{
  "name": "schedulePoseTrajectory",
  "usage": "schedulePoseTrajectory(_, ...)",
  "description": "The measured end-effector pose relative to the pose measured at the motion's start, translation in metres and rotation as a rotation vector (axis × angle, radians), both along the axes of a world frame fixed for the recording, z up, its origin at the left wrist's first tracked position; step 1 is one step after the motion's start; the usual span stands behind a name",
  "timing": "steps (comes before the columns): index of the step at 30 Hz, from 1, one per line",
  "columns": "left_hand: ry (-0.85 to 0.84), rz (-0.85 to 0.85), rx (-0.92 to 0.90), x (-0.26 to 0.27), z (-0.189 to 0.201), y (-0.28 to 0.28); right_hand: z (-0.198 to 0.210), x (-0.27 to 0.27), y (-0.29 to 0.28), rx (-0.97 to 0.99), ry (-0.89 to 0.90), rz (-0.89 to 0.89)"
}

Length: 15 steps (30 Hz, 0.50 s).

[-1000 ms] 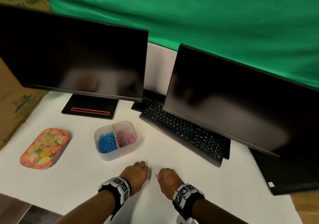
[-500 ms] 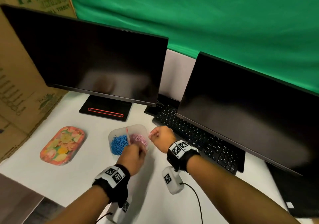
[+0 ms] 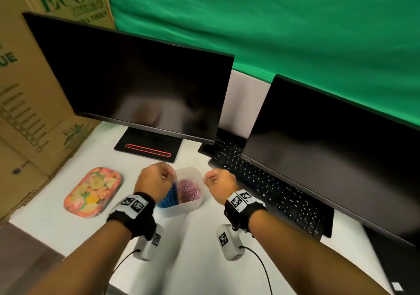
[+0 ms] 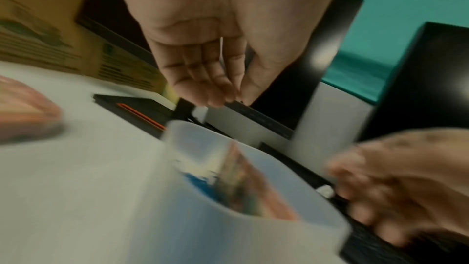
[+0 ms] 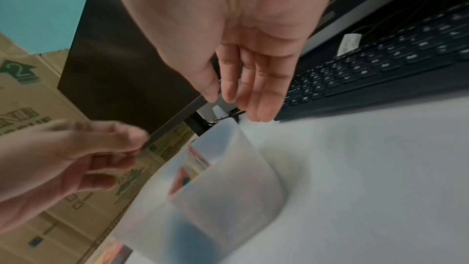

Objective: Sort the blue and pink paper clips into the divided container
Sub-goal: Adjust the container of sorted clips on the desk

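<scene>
A translucent divided container [image 3: 184,208] stands on the white desk, with blue paper clips [image 3: 168,199] in its left half and pink paper clips [image 3: 189,191] in its right half. My left hand [image 3: 168,174] hovers over the blue side and hides part of it. In the blurred left wrist view its fingers [image 4: 215,87] run fairly straight with the thumb close to their tips, and no clip shows. My right hand [image 3: 208,178] hangs just right of the container, above the desk. The right wrist view shows its fingers [image 5: 264,97] straight and nothing between thumb and forefinger.
A flowered tray [image 3: 93,192] lies left of the container. Two dark monitors [image 3: 136,90] [image 3: 329,146] stand behind, with a black keyboard [image 3: 268,192] under the right one, close to my right hand. Cardboard boxes [image 3: 27,112] wall off the left side.
Both hands rose from the desk in front of the container and moved forward to it. The left now hangs over the blue side, the right beside the pink side.
</scene>
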<state>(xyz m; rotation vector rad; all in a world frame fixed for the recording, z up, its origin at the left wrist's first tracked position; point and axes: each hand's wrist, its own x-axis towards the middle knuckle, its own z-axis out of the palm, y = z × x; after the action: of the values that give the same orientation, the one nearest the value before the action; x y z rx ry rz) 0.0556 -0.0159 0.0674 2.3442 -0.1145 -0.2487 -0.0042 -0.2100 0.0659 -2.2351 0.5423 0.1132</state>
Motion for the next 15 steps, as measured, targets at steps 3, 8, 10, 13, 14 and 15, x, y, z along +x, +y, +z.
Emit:
schedulePoseTrajectory(3, -0.092, 0.131, 0.152, 0.019, -0.008, 0.058, -0.016, -0.019, -0.010, -0.035, 0.006, 0.008)
schedulePoseTrajectory(8, 0.214, 0.245, 0.619, 0.034, -0.036, 0.141, -0.039, -0.038, -0.014, -0.064, 0.078, 0.013)
schedulePoseTrajectory(10, 0.312, 0.220, 0.711, 0.034, -0.050, 0.158, -0.041, -0.039, -0.012, -0.070, 0.072, 0.046)
schedulePoseTrajectory(13, 0.395, 0.190, 0.702, 0.035, -0.065, 0.167, -0.037, -0.038, -0.009, -0.057, 0.037, 0.066)
schedulePoseTrajectory(14, 0.401, 0.190, 0.678, 0.036, -0.068, 0.169, -0.035, -0.037, -0.008, -0.043, 0.028, 0.063)
schedulePoseTrajectory(15, 0.395, 0.192, 0.657, 0.037, -0.068, 0.170, -0.032, -0.036, -0.007, -0.035, 0.016, 0.061)
